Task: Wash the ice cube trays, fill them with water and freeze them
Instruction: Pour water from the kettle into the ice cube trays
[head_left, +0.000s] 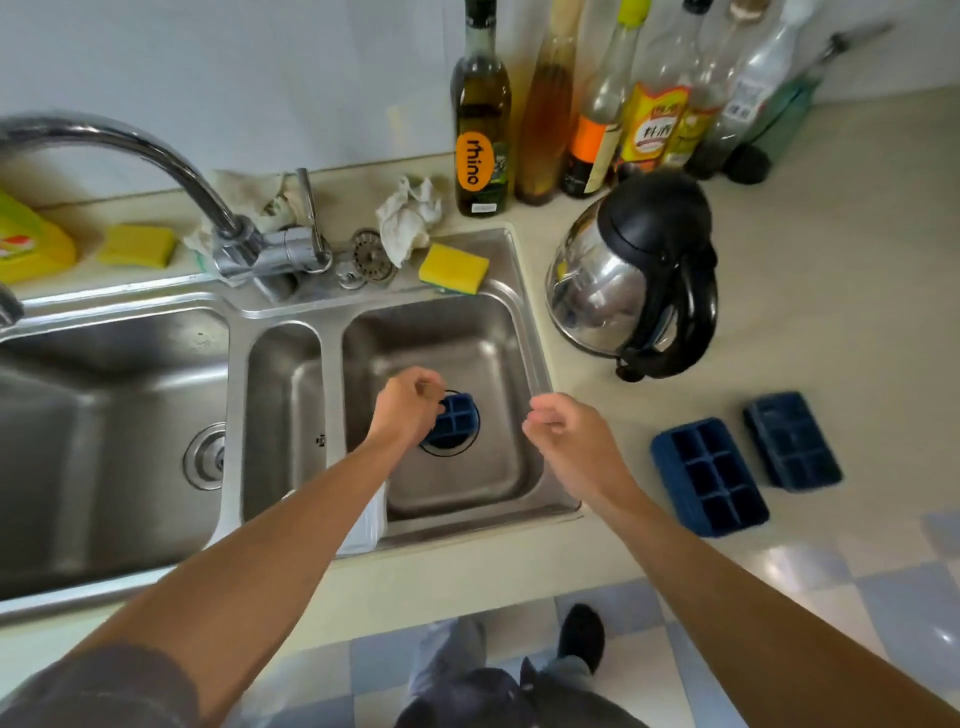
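Left hand (410, 410) is down in the right-hand basin of the sink (511, 332), fingers curled against the edge of one blue ice tray (457, 421). There's blur, so I can't tell whether I'm actually gripping it or just touching it. Right hand (566, 431) hangs over the basin's rim, loosely curled, holding nothing. The worry is that this tray sits tilted right over the open drain, and the strainer (371, 254) is up on the ledge, so a corner could wedge in the hole if I let it drop. The tap (156, 156) points away toward the left basin, so turning it on now would miss the tray entirely. The other two trays (709, 475) (792, 439) wait on the pale counter (831, 312) to my right, the nearer one close to the front edge, where my right arm could sweep it onto the checkered floor (779, 597). The kettle (634, 270) stands just beside the sink, within splash range. A yellow sponge (453, 268) is on the sink's back corner, and bottles (597, 104) line the wall.
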